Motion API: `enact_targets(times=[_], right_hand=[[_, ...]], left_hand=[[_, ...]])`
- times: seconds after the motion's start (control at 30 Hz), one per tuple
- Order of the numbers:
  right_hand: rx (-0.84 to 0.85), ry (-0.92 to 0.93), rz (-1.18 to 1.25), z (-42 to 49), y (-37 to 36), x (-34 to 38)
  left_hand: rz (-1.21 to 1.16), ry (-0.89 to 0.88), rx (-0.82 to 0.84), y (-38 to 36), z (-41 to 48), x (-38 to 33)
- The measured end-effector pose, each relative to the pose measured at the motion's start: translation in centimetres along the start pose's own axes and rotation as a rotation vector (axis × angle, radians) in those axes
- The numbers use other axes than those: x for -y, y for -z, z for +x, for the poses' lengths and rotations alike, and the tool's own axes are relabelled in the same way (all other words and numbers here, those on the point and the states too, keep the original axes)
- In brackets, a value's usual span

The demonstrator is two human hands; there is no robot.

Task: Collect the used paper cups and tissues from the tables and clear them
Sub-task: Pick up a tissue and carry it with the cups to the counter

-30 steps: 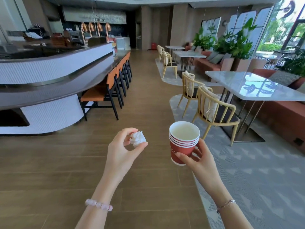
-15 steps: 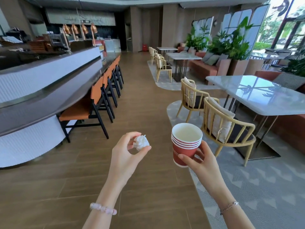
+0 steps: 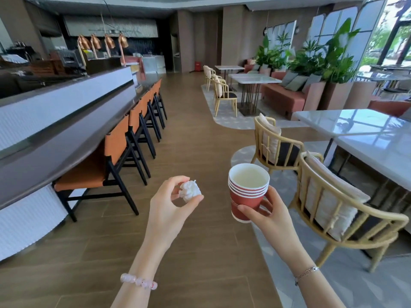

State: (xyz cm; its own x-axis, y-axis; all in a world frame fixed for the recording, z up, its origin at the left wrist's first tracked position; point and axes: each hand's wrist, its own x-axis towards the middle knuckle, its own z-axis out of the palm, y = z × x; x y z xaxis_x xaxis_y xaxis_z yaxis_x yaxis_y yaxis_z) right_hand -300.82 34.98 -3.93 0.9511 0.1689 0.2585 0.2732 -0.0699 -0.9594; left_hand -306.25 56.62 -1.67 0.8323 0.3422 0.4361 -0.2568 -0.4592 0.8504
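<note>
The left hand (image 3: 169, 207) pinches a crumpled tissue (image 3: 190, 192) between thumb and fingertips. Just right of it, the right hand (image 3: 269, 215) curls its fingers round a stack of red paper cups (image 3: 245, 194), held upright. Close to the right of those fingers stands a wicker chair (image 3: 333, 210) at a white table (image 3: 367, 141). Orange stools (image 3: 111, 161) line the counter (image 3: 55, 143) well to the left.

Bar (image 3: 66, 134) runs down the left edge, stools (image 3: 115, 150) lined up just right of it. Lower centre: tissue (image 3: 190, 192) in the left grip (image 3: 166, 205), cups (image 3: 244, 196) in the right grip (image 3: 273, 216) just beside. Chairs (image 3: 333, 203) and bench (image 3: 373, 147) at right, plants (image 3: 333, 56) upper right.
</note>
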Motion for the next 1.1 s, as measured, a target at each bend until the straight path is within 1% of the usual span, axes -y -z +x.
enact_targets(times=[0.2,0.47,0.7,0.9,1.1], right_hand=[[0.007,0.021,0.003,15.6,-1.1,-2.8],[0.026,0.013,-0.033,32.0,-3.8,-7.8],[0.026,-0.013,-0.040,48.1,-8.8,-12.5],[0.002,-0.022,-0.026,62.8,-13.3,-14.6],[-0.004,-0.048,-0.007,75.0,-16.9,-17.2]], left_hand=[[0.008,0.010,-0.016,-3.8,14.1,4.4],[0.005,0.013,-0.024,-7.8,29.4,11.9],[-0.013,0.023,-0.020,-10.2,44.8,20.3],[-0.039,0.039,0.003,-11.1,59.4,25.9],[-0.011,0.012,0.004,-12.6,71.3,31.0]])
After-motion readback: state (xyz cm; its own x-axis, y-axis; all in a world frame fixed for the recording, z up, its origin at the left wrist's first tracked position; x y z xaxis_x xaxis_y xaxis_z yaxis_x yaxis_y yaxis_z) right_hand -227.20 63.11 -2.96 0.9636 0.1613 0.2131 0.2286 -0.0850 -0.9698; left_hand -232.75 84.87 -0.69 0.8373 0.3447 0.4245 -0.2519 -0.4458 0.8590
